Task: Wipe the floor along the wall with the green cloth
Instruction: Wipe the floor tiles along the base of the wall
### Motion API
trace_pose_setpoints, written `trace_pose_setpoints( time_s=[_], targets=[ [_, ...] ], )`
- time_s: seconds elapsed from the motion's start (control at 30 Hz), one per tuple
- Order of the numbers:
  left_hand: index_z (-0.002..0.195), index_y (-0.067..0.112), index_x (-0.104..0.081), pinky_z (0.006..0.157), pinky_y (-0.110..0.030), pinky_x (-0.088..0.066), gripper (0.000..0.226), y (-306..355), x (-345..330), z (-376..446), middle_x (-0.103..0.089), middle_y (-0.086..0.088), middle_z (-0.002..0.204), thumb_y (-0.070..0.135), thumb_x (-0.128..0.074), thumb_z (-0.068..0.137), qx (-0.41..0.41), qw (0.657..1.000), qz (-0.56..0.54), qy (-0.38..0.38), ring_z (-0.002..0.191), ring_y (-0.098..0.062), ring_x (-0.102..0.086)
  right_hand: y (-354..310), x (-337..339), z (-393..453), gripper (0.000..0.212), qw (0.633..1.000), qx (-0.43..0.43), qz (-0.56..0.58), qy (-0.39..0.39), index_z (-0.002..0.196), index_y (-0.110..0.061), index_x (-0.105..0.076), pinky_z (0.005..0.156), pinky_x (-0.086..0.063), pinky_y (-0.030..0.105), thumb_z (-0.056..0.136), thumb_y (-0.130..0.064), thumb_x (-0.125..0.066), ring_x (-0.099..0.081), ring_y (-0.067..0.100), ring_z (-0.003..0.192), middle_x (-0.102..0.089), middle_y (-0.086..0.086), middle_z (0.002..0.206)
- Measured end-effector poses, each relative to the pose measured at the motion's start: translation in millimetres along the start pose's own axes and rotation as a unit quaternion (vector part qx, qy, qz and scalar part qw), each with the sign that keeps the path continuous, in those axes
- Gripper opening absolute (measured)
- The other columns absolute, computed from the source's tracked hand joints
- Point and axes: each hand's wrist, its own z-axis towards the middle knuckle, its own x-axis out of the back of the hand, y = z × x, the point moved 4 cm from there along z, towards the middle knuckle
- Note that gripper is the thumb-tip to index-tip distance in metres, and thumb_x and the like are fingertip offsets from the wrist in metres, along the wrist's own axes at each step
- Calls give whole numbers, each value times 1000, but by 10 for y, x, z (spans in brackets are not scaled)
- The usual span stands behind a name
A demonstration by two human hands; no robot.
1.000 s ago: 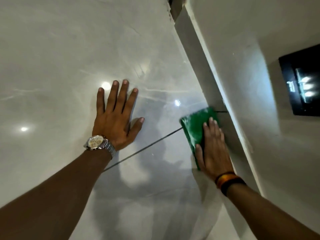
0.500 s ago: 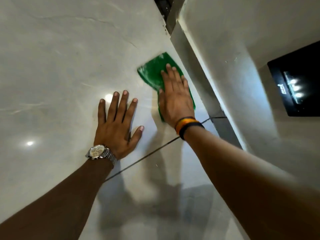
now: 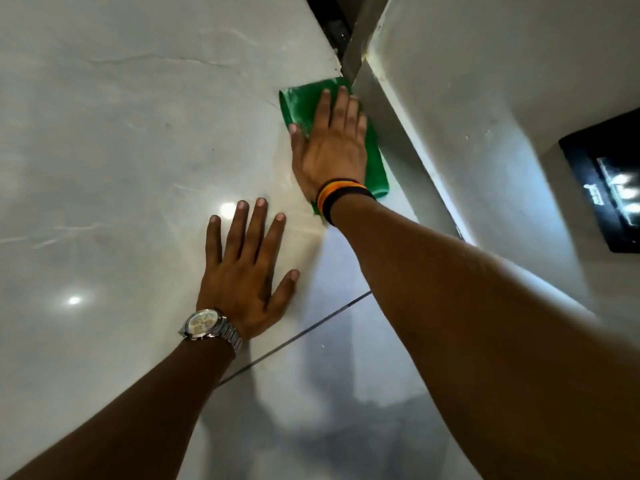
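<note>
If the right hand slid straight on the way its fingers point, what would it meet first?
Probably the skirting at the wall's foot: the right hand lies flat on the green cloth, fingertips angled toward it, nearly touching.

My right hand (image 3: 330, 147) lies flat, fingers extended, on the green cloth (image 3: 299, 102), pressing it to the floor (image 3: 121, 133) against the base of the wall (image 3: 485, 81). My left hand (image 3: 246, 271) is spread palm-down on the floor nearer me, apart from the cloth. A watch (image 3: 202, 327) is on my left wrist; orange and black bands (image 3: 341, 194) are on my right
</note>
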Motion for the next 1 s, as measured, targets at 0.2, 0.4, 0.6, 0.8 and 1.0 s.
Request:
trace_pose_setpoints(
  time_s=[0.2,0.4,0.6,0.8,1.0],
  targets=[
    [172,13,-30,133,-69,-9,85,1,47,-5,-16,-16,182,56,-45,101,0,1000,-1,7,170,-39,-13,537,51,-741,59,990,135,10,-44,162,-14,-20,130,-6,43,108,-37,-30,-8,27,159,-11,11,171],
    [172,13,-29,133,-69,-9,84,-28,42,-5,-16,-16,182,55,-46,102,-3,1000,-7,13,169,-39,-13,814,-21,-1138,73,1000,10,-2,-28,160,-5,-21,129,-12,51,96,-34,-42,-11,35,158,-13,18,170],
    [173,12,-25,132,-71,-8,85,-25,-20,-16,-12,-18,183,56,-44,103,-11,1000,-8,8,170,-41,-9,532,-109,-868,71,999,51,-8,11,162,-12,-17,129,-9,51,99,-41,-31,-9,35,158,-12,21,169],
    [174,12,-22,132,-71,-8,85,-18,-2,-22,-12,-20,182,57,-40,105,-15,1000,-10,9,169,-43,-9,1678,-288,-2755,74,998,12,-40,-42,162,-10,-16,126,-20,54,98,-33,-44,-10,33,158,-11,16,171],
    [174,13,-20,132,-71,-7,86,-34,-27,-14,-12,-20,182,61,-38,105,-22,1000,-10,14,169,-43,-10,2289,-232,-3610,77,983,-116,-40,-139,159,3,-17,117,-31,67,94,-35,-35,-15,46,154,-10,26,166]
  ],
)
